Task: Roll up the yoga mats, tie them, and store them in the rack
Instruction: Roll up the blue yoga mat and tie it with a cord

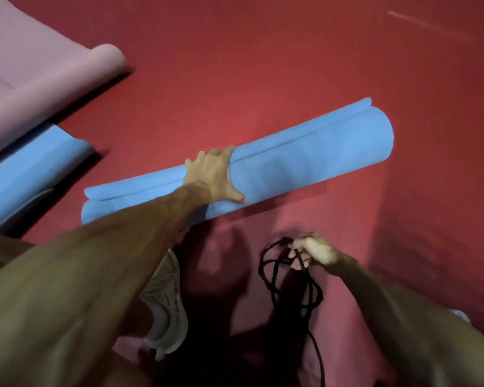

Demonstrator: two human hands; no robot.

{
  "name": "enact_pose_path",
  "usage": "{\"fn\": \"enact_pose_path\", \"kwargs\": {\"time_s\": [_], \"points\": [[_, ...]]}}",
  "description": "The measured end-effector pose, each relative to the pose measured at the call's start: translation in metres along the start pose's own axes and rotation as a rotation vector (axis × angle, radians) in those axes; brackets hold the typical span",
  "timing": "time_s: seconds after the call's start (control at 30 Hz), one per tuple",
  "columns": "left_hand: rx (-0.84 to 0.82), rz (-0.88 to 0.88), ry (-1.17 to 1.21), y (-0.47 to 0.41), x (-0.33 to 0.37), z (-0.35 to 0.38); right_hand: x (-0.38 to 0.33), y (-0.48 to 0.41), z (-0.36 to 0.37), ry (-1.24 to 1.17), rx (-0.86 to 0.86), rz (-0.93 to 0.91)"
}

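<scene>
A rolled blue yoga mat (305, 160) lies on the red floor, running from lower left to upper right. My left hand (214, 175) presses on top of the roll near its middle, fingers spread over its far side. Closer to me and to the right, my right hand (310, 251) is closed on a tangled black cord (288, 286) whose loops hang down to the floor. At the upper left a pink mat (39, 68) lies partly rolled. Another blue mat (25, 174) shows at the left edge, partly under the pink one.
The red floor (263, 51) stretches open beyond the rolled mat. My light-coloured shoe (165, 303) stands on the floor near the bottom centre, just in front of the roll. No rack is in view.
</scene>
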State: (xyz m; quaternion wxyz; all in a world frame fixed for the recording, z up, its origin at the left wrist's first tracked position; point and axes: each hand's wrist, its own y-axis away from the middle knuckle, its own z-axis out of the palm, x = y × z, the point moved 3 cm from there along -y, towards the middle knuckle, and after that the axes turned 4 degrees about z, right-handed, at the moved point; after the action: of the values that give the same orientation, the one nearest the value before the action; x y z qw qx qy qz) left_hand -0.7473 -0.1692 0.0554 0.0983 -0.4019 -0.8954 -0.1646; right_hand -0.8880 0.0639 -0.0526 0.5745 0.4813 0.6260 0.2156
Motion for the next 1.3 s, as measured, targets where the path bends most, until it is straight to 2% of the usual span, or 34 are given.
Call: {"fn": "enact_pose_path", "kwargs": {"time_s": [0.17,0.4,0.57,0.67,0.73,0.83,0.9,1.0,1.13,1.2,1.3], "points": [[0.123,0.009,0.067,0.005,-0.005,-0.076,-0.086,0.048,-0.013,-0.386,-0.053,-0.04],[0.4,-0.011,0.156,0.052,-0.07,-0.213,-0.244,0.109,0.027,-0.503,-0.233,-0.392],[0.583,-0.11,0.2,0.115,-0.141,-0.277,-0.353,0.161,0.103,-0.486,-0.301,-0.652],[0.665,-0.187,0.233,0.158,-0.186,-0.29,-0.404,0.198,0.167,-0.4,-0.415,-0.789],[0.707,-0.26,0.269,0.187,-0.214,-0.289,-0.429,0.215,0.211,-0.43,-0.456,-0.84],[0.737,-0.332,0.327,0.227,-0.243,-0.283,-0.449,0.225,0.276,-0.499,-0.353,-0.85],[0.708,-0.349,0.346,0.249,-0.256,-0.275,-0.45,0.229,0.311,-0.461,-0.244,-0.887],[0.652,-0.409,0.398,0.275,-0.283,-0.26,-0.447,0.236,0.352,-0.338,-0.194,-0.975],[0.52,-0.366,0.71,0.304,-0.302,-0.241,-0.436,0.225,0.394,-0.003,-0.201,-1.068],[0.52,-0.316,0.848,0.311,-0.308,-0.234,-0.43,0.217,0.41,0.135,-0.198,-1.083],[0.575,-0.365,0.969,0.312,-0.315,-0.235,-0.425,0.202,0.422,0.332,-0.183,-1.09]]}}
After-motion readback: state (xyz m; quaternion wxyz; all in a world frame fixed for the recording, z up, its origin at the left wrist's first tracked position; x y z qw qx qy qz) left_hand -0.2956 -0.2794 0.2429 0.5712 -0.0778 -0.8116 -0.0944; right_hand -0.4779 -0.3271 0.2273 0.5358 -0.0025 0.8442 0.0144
